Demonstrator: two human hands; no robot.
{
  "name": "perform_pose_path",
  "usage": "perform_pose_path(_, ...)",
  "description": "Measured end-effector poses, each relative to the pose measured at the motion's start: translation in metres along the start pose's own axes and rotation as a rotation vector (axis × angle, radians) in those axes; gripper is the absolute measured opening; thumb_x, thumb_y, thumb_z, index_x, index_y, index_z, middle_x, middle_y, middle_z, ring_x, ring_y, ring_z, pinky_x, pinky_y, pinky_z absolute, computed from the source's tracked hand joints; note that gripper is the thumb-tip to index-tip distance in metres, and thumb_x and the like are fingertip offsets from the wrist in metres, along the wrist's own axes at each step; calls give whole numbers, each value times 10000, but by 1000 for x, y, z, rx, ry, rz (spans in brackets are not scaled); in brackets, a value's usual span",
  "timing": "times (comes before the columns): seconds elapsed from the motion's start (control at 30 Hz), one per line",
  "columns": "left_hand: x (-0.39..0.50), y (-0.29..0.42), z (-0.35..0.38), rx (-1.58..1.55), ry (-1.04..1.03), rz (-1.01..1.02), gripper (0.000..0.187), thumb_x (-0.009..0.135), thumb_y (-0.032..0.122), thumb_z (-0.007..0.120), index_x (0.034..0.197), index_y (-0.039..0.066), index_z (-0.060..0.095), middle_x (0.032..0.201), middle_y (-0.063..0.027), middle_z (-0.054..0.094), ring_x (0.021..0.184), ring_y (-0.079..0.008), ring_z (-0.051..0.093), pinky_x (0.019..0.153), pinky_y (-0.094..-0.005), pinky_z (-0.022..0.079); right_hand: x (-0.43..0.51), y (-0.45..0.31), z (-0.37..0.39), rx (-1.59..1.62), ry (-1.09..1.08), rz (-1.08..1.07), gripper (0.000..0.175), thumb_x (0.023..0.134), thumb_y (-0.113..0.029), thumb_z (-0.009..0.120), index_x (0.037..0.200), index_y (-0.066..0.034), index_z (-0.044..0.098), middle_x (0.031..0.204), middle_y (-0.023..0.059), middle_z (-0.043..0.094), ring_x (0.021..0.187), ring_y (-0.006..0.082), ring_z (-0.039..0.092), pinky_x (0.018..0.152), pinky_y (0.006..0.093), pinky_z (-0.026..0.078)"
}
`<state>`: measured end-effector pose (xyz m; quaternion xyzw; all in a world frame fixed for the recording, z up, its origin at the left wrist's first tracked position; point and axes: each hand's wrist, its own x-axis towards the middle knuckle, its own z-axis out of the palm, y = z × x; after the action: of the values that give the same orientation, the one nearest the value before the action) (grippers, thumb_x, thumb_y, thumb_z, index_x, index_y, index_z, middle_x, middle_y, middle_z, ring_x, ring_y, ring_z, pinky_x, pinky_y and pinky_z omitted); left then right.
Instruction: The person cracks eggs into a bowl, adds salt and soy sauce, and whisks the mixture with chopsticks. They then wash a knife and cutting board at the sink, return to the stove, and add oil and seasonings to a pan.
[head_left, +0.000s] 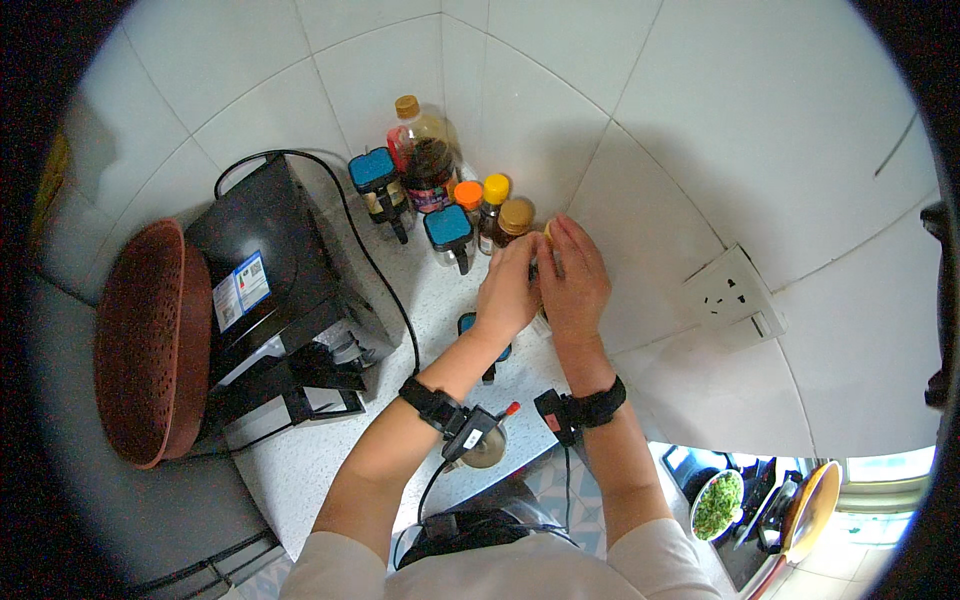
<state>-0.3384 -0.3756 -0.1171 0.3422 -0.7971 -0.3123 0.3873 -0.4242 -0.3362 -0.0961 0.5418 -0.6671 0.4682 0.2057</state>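
Note:
My left hand (511, 289) and my right hand (577, 281) meet at the counter's back right, against the tiled wall. Between them is a mostly hidden container with a yellowish top (548, 231), which my right fingers close around. The left fingers curl in beside it, and their grip is hidden. Just left of the hands stand a gold-capped jar (515, 217), a yellow-capped bottle (495, 190) and an orange-capped bottle (469, 196). A blue-lidded seasoning jar (448, 226) is nearer me. Another blue-lidded jar (466, 322) is partly covered by my left forearm.
A black appliance (262, 217) with a cord (367, 247) fills the left side, beside a brown perforated basket (142, 345). Behind stand a third blue-lidded jar (372, 168) and a large bottle (407, 107). A round container (486, 450) sits near the front edge. A wall socket (735, 296) is right.

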Motion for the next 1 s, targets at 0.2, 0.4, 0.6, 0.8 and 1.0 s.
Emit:
perform_pose_path(0.2, -2, 0, 3, 3, 19, 28, 449, 740, 26, 551, 1178, 21, 452, 1147, -176, 513, 1054, -350, 479, 903, -390, 391, 1, 2, -4, 2, -17, -4, 239, 776, -127, 621, 1000, -46, 616, 1075, 82, 602, 950, 241, 591, 824, 324, 474)
perform_pose_path(0.4, 13, -39, -24, -128, 30, -209, 306, 746, 129, 607, 1035, 39, 559, 1009, -149, 560, 918, -324, 541, 789, -398, 450, 2, 0, -7, -24, -48, -27, 261, 768, -117, 635, 1017, -45, 608, 1087, 79, 601, 944, 229, 601, 808, 309, 483)
perform_pose_path(0.6, 18, -78, -36, 633, -69, -161, 331, 725, 174, 641, 1028, 63, 566, 977, -135, 490, 931, -311, 505, 731, -397, 464, 5, -1, -8, -23, -79, 7, 250, 770, -138, 641, 1002, -50, 611, 1107, 80, 592, 956, 231, 598, 813, 313, 479)
perform_pose_path(0.8, 68, -100, -32, 686, 148, 57, 353, 715, 144, 634, 1052, 70, 559, 1036, -90, 534, 950, -305, 504, 773, -406, 460, 7, 1, -7, -21, -112, 32, 255, 777, -165, 638, 1001, -48, 608, 1083, 100, 602, 955, 243, 596, 811, 327, 477)
perform_pose_path(1.0, 134, -158, -20, 785, -361, -123, 195, 775, 176, 572, 929, 71, 630, 964, -127, 631, 894, -317, 612, 728, -425, 513, 2, 4, -9, -13, -161, 57, 265, 780, -198, 635, 1020, -88, 611, 1072, 97, 607, 946, 242, 598, 786, 327, 489)
